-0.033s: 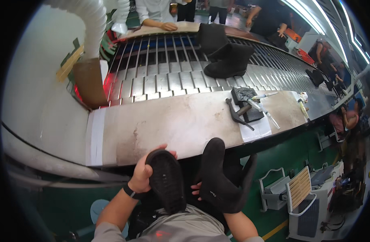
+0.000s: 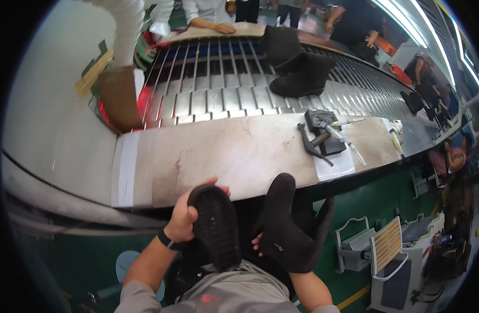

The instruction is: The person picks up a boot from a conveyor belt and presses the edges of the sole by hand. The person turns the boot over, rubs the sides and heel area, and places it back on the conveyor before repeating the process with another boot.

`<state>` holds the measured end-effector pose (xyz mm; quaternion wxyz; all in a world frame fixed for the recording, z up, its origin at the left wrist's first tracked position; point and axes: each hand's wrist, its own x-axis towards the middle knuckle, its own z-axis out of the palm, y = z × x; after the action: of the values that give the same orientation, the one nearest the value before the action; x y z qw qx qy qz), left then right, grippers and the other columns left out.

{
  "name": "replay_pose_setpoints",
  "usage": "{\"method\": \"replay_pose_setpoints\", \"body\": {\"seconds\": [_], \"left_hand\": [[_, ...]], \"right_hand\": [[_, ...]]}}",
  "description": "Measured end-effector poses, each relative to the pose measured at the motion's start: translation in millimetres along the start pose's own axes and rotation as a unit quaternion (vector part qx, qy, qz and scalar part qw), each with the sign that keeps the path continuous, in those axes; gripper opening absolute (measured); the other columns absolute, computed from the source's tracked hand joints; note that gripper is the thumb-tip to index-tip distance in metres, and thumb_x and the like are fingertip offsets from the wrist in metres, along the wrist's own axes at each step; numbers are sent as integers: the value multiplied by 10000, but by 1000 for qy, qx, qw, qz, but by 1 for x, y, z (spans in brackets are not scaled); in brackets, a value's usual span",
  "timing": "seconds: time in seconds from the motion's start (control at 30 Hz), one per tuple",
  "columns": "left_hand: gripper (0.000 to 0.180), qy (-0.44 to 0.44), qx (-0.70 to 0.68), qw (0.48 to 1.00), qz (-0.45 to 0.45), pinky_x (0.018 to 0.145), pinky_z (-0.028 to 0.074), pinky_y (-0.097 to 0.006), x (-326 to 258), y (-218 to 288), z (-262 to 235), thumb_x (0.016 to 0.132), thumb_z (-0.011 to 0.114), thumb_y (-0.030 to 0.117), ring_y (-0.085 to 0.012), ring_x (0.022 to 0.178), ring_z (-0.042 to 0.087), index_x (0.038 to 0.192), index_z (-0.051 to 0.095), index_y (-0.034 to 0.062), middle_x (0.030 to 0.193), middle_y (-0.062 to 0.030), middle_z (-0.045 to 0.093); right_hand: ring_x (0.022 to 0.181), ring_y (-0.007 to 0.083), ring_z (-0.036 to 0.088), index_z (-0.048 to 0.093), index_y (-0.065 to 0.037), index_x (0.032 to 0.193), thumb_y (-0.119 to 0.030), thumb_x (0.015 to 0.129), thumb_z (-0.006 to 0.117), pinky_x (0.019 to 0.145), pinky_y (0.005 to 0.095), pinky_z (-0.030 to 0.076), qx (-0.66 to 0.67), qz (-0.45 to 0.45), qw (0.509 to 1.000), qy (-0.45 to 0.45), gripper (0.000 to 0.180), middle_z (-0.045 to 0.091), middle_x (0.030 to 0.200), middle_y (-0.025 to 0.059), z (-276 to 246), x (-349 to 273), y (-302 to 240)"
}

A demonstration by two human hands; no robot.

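Note:
My left hand (image 2: 184, 214) is closed round a black boot sole (image 2: 216, 224), thumb along its left edge and fingers behind its top. The sole is tilted up, its ribbed, hollowed face showing. To the right, a black ankle boot (image 2: 291, 224) is held up with its toe toward the bench and a small metallic-looking mark on its side. My right hand (image 2: 257, 245) grips this boot; only a few fingertips show at its left side, the rest being hidden behind it. Sole and boot are apart, both in front of the bench's near edge.
Beyond the worn bench top (image 2: 213, 151) runs a metal slatted conveyor (image 2: 197, 101) carrying black boots (image 2: 302, 75). A hammer (image 2: 313, 148) rests against a dark block (image 2: 320, 120), beside brushes (image 2: 354, 148) on white paper. A white wall stands left; a slatted seat (image 2: 388, 240) stands right. Other people work across the conveyor.
The whole view has shifted slightly, so the bench and conveyor sit a little higher and farther right. Both hands keep their holds on the sole and the boot.

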<state>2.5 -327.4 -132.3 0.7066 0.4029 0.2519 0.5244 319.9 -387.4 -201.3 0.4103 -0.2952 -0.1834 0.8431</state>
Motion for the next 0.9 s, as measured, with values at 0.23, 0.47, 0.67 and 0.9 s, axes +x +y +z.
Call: {"method": "replay_pose_setpoints", "body": {"seconds": [0.23, 0.47, 0.67, 0.9], "left_hand": [[1501, 12, 26, 999, 31, 1210, 462, -449, 31, 36, 15, 564, 964, 714, -299, 1446, 552, 1648, 288, -73, 1587, -221, 517], [1605, -80, 33, 996, -22, 1164, 475, -395, 25, 40, 43, 407, 1002, 673, -256, 1380, 570, 1643, 323, -92, 1536, -220, 545], [1438, -174, 133, 974, 59, 1145, 465, -414, 26, 40, 45, 513, 1079, 484, -292, 1359, 573, 1623, 375, -100, 1505, -245, 555], [1348, -198, 160, 960, 112, 1150, 459, -439, 28, 33, 41, 562, 1069, 428, -324, 1361, 575, 1609, 406, -101, 1496, -263, 567]], "right_hand": [[922, 395, 751, 560, 68, 1414, -387, 1133, 475, 787, 451, 640, 16, 67, 998, 1, 543, 727, 1077, 284, -13, -4, 41], [881, 320, 726, 561, 55, 1274, 5, 943, 741, 715, 396, 613, -241, 78, 965, 72, 380, 688, 963, 231, 108, -3, 6], [956, 301, 707, 513, 37, 1334, -47, 964, 733, 762, 382, 609, -210, 19, 976, 44, 439, 663, 1048, 219, 132, -6, -13], [1043, 280, 684, 456, 15, 1405, -107, 990, 723, 816, 366, 604, -210, -4, 977, 36, 508, 633, 1147, 204, 145, -3, -23]]}}
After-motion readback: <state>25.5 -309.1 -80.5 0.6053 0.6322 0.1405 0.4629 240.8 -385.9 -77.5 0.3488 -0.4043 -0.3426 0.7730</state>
